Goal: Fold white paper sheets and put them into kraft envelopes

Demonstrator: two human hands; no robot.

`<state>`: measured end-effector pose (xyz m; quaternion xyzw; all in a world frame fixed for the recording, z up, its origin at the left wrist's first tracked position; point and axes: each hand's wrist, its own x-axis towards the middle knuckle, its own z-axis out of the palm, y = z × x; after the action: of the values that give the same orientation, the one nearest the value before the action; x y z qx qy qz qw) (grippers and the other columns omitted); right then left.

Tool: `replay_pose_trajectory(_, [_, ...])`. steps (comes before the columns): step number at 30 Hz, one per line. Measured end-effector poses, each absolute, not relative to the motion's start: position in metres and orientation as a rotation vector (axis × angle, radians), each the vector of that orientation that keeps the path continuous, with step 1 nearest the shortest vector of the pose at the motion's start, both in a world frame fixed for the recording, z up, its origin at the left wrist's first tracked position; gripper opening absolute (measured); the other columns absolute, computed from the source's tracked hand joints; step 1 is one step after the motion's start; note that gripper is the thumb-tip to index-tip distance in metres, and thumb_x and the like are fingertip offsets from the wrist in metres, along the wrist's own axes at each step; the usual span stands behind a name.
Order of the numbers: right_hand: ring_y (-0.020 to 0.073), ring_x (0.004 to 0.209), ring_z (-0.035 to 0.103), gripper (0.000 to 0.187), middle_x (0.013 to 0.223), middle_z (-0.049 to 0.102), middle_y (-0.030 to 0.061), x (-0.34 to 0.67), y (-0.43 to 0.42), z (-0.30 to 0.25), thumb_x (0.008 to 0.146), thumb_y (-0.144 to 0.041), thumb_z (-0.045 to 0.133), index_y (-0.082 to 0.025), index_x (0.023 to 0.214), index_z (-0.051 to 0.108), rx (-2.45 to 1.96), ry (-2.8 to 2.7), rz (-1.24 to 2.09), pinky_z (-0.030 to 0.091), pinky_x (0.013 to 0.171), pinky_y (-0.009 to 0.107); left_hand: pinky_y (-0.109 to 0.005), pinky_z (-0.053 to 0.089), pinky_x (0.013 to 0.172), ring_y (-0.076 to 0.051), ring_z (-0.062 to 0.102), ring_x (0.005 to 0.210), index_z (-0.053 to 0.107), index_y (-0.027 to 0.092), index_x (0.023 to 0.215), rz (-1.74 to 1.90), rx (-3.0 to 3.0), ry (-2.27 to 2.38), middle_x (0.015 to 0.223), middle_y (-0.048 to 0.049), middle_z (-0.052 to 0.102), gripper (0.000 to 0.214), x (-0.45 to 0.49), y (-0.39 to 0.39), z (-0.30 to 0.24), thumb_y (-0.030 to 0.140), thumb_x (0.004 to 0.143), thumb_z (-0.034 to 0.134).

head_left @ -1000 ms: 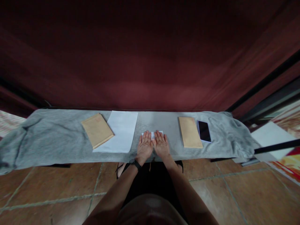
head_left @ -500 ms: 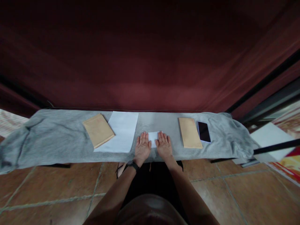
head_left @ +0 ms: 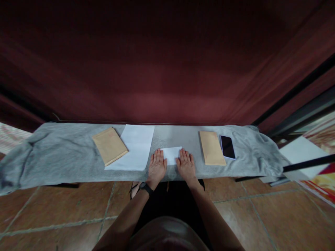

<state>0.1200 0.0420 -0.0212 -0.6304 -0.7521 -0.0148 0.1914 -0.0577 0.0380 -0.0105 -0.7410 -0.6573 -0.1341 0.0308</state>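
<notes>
A small folded sheet of white paper point(head_left: 171, 155) lies flat on the grey cloth in front of me. My left hand point(head_left: 157, 165) rests palm down at its left edge, fingers stretched forward, with a dark watch on the wrist. At the right edge lies my right hand point(head_left: 186, 165), also flat and palm down, thumb near the paper. Both hands cover the paper's side edges, and its middle shows between them. Neither hand grips anything.
Grey cloth point(head_left: 65, 153) covers the narrow table. To the left, a brown envelope point(head_left: 110, 145) overlaps white sheets point(head_left: 138, 146). Another brown envelope point(head_left: 212, 148) and a phone point(head_left: 227, 147) lie to the right. A dark red curtain point(head_left: 162, 76) hangs along the far edge.
My hands have slid slightly apart, left hand leftward and right hand rightward, so more of the small white paper shows between them. The envelopes, sheets and phone have stayed put.
</notes>
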Motion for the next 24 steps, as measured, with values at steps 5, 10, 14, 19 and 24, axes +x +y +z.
replay_pose_trajectory(5, [0.0304,0.142,0.042,0.055,0.155,0.045,0.0154,0.12,0.041,-0.021,0.105,-0.036,0.036,-0.008,0.153,0.04,-1.776,-2.107,-0.045,0.024,0.119,0.05,-0.05,0.027,0.122,-0.03,0.031,0.149,0.041,0.0,0.149,-0.454,-2.288,-2.049,0.157,-0.0204,0.038,0.057,-0.056,0.038,-0.01,0.03,0.101,0.033])
replay_pose_trajectory(10, [0.0302,0.143,0.041,0.055,0.156,0.043,0.0153,0.12,0.041,-0.02,0.104,-0.035,0.036,-0.009,0.153,0.04,-1.773,-2.113,-0.029,0.023,0.119,0.05,-0.05,0.028,0.122,-0.028,0.029,0.15,0.042,0.003,0.149,-0.486,-2.406,-1.926,0.157,-0.0185,0.039,0.055,-0.043,0.034,-0.009,0.03,0.103,0.029])
replay_pose_trajectory(14, [0.0295,0.145,0.039,0.054,0.157,0.041,0.0142,0.121,0.04,-0.019,0.104,-0.034,0.036,-0.01,0.153,0.04,-1.78,-2.125,-0.015,0.022,0.12,0.05,-0.048,0.03,0.122,-0.026,0.031,0.15,0.045,0.007,0.148,-0.435,-2.556,-1.779,0.158,-0.0145,0.039,0.053,-0.031,0.032,-0.006,0.031,0.104,0.03])
replay_pose_trajectory(19, [0.0293,0.144,0.04,0.054,0.157,0.042,0.0141,0.12,0.041,-0.02,0.104,-0.034,0.036,-0.01,0.153,0.04,-1.78,-2.111,-0.013,0.023,0.12,0.05,-0.046,0.029,0.123,-0.024,0.032,0.149,0.044,0.009,0.149,-0.421,-2.618,-1.671,0.157,-0.0136,0.041,0.052,-0.032,0.026,-0.003,0.031,0.104,0.031])
replay_pose_trajectory(24, [0.0293,0.144,0.039,0.054,0.157,0.042,0.0141,0.12,0.042,-0.024,0.104,-0.035,0.036,-0.01,0.152,0.041,-1.773,-2.095,-0.018,0.023,0.12,0.05,-0.046,0.028,0.123,-0.025,0.03,0.15,0.04,0.005,0.151,-0.42,-2.503,-1.782,0.157,-0.0165,0.04,0.056,-0.043,0.018,-0.009,0.034,0.103,0.031])
